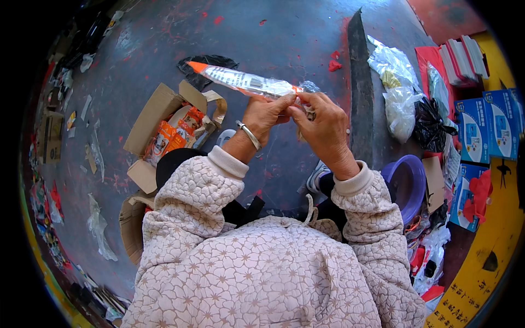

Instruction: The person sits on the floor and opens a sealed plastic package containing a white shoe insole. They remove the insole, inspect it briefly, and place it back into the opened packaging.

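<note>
A long clear plastic packet with orange ends (249, 82) is held up over the grey floor (295, 33), tilted so that its far orange tip points up and to the left. Its near end is pinched by the left hand (265, 113), thumb and fingers closed tight on the wrapper, a metal bangle (249, 135) seen at that wrist. The right hand (322, 127) is pressed right against the left, its fingers curled shut around the same end of the packet (just how much of the wrapper is caught there cannot be told). Both arms are covered by quilted, flower-patterned sleeves (197, 188).

Below and to the left of the hands, an open cardboard box (158, 112) is seen on the floor, filled with orange packets (175, 134). A black plastic scrap (205, 64) lies beyond the box. To the right, a long dark plank (361, 87) is stretched across the floor, with clear plastic bags (396, 90) beside it, a purple basin (407, 183) nearer, and blue boxes (486, 128) stacked at the far right.
</note>
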Demonstrator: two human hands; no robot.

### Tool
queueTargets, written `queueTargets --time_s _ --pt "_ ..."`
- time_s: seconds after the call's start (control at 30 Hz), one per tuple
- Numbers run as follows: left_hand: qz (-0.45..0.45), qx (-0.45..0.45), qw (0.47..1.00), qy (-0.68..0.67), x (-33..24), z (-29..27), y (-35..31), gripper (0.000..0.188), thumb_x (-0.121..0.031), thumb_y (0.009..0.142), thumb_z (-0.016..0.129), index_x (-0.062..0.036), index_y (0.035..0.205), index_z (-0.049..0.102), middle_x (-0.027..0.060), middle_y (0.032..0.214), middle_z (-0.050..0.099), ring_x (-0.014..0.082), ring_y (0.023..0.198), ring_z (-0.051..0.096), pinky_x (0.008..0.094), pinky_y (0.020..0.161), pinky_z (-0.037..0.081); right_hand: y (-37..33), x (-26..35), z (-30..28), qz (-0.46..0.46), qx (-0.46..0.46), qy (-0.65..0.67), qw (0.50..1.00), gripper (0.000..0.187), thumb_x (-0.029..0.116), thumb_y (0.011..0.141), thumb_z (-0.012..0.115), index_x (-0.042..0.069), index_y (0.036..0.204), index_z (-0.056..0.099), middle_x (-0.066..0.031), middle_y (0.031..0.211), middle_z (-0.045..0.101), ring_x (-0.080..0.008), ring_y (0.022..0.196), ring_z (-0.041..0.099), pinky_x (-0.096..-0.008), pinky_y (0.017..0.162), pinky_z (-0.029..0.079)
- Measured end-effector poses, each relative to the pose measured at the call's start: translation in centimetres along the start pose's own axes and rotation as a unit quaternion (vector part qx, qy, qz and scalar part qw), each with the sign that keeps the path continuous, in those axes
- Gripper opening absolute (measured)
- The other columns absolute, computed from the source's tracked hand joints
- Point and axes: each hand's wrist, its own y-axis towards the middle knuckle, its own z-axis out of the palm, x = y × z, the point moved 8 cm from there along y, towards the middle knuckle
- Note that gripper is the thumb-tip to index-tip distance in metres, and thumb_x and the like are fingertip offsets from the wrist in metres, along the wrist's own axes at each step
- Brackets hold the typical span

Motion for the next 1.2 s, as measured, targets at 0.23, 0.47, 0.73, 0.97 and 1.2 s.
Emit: queueTargets --time_s 0.23,0.47,0.73,0.97,1.2 --pt "0.025 0.005 0.997 0.077 -0.9 0.4 -0.5 0.020 -0.022 0.080 0.067 -0.0026 0.084 0.063 0.0030 0.072 0.063 0.0094 0.061 0.058 0.0221 0.056 0.047 0.2 -3.1 0.8 0.148 0.037 0.142 0.978 0.018 0.015 0.072 0.065 0.000 0.082 0.067 -0.0120 0.068 0.064 -0.0205 0.059 0.063 -0.0300 0.057 0.048" --pt "0.074 0.062 0.984 0.150 -1.3 1.5 -0.6 0.022 -0.018 0.083 0.063 -0.0025 0.098 0.061 0.0062 0.087 0.063 0.0138 0.077 0.061 0.0258 0.068 0.050 0.1 -4.4 0.2 0.209 -0.046 0.170 0.962 0.014 0.010 0.071 0.062 -0.002 0.076 0.065 -0.0127 0.063 0.063 -0.0190 0.057 0.062 -0.0283 0.056 0.047" --pt "-0.013 0.023 0.999 -0.046 -0.7 1.3 -0.8 0.046 -0.009 0.079 0.062 -0.0041 0.119 0.040 0.0093 0.095 0.058 0.0180 0.077 0.062 0.0293 0.069 0.051 0.2 -2.8 -1.1 0.121 -0.124 0.122 0.977 0.007 0.006 0.073 0.059 -0.001 0.076 0.061 -0.0131 0.073 0.061 -0.0238 0.061 0.062 -0.0301 0.057 0.047" --pt "0.119 -0.097 0.988 -0.012 -4.3 -1.1 -1.0 0.066 -0.004 0.077 0.063 -0.0040 0.130 0.022 0.0133 0.095 0.056 0.0196 0.077 0.061 0.0342 0.069 0.056 0.6 -1.8 -1.0 0.090 -0.101 0.079 0.988 0.007 0.007 0.073 0.060 0.001 0.076 0.062 -0.0130 0.072 0.061 -0.0250 0.060 0.062 -0.0311 0.055 0.047" --pt "0.091 -0.075 0.993 -0.003 -4.2 -0.4 -0.8 0.073 -0.002 0.074 0.067 -0.0015 0.130 0.020 0.0122 0.095 0.056 0.0174 0.080 0.060 0.0313 0.066 0.055 1.1 -2.8 -1.0 0.144 -0.080 0.102 0.981 0.009 0.010 0.072 0.061 0.001 0.075 0.062 -0.0131 0.069 0.062 -0.0251 0.059 0.062 -0.0318 0.055 0.047"
